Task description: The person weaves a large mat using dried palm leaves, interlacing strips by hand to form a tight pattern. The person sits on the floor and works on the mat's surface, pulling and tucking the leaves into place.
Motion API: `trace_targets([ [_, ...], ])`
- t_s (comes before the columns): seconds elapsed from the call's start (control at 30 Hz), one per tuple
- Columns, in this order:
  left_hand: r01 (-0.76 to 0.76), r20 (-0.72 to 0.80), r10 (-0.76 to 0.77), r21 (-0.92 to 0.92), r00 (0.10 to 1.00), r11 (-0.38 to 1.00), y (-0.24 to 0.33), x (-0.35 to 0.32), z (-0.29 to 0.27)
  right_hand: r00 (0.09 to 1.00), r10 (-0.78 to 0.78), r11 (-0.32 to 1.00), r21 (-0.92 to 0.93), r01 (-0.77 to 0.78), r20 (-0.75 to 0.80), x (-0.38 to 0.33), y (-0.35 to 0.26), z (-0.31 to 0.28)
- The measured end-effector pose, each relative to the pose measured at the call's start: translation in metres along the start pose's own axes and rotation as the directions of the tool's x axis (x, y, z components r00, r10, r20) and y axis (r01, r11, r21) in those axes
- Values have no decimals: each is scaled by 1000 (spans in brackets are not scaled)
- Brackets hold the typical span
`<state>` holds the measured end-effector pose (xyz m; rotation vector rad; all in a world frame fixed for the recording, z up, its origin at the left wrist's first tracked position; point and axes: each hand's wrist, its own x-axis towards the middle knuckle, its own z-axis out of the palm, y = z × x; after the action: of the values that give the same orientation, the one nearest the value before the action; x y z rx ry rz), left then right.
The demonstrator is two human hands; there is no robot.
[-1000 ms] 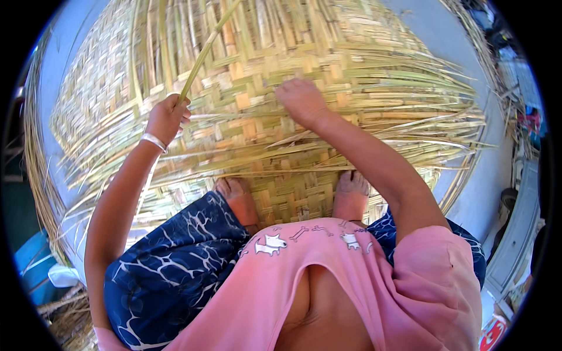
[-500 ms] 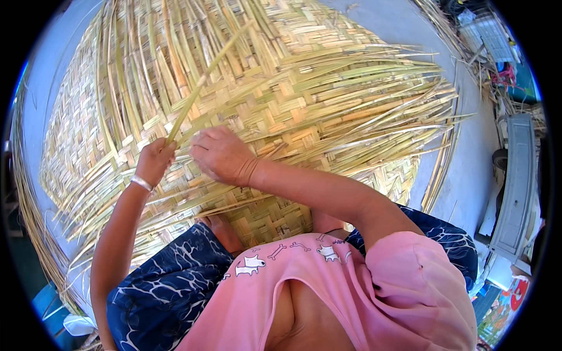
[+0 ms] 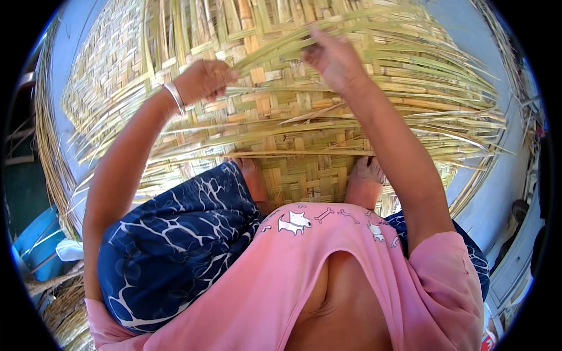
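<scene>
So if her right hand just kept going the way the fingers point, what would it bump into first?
The right hand points up and away over the woven mat. It would probably first meet the loose green strips it already touches, then the unwoven strips beyond; depth is hard to judge.

One woven mat (image 3: 304, 175), two hands (image 3: 205, 79).

pink shirt (image 3: 351, 281), navy patterned trousers (image 3: 170, 240), silver bangle (image 3: 174, 96)

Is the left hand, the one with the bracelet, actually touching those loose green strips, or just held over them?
Touching. In the head view the left hand is closed around the near ends of the loose strips, which run out from between its fingers above the woven mat.
</scene>
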<state>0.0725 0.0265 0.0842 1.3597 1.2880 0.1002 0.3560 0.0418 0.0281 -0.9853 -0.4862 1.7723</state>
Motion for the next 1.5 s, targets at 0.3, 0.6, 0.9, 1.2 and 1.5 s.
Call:
trace_targets([
  [0.3, 13, -263, 568, 915, 780, 404, -30, -16, -35, 931, 128, 978, -111, -175, -341, 13, -2, -116],
  [0.6, -154, 9, 280, 854, 960, 498, -83, -14, 74, 888, 430, 634, -646, -424, -161, -12, -12, -55],
  [0.9, -103, -105, 134, 261, 985, 960, -72, 0, 21, 699, 695, 652, -558, -513, 169, -63, 58, -10],
  [1.2, -107, -414, 97, -1, 905, 994, -54, -23, -67, 918, 344, 913, 159, -377, 199, -46, 44, 8],
  [1.5, 35, -416, 135, 376, 899, 926, -141, -19, -62, 975, -96, 990, 117, 73, 202, -34, -39, 40],
])
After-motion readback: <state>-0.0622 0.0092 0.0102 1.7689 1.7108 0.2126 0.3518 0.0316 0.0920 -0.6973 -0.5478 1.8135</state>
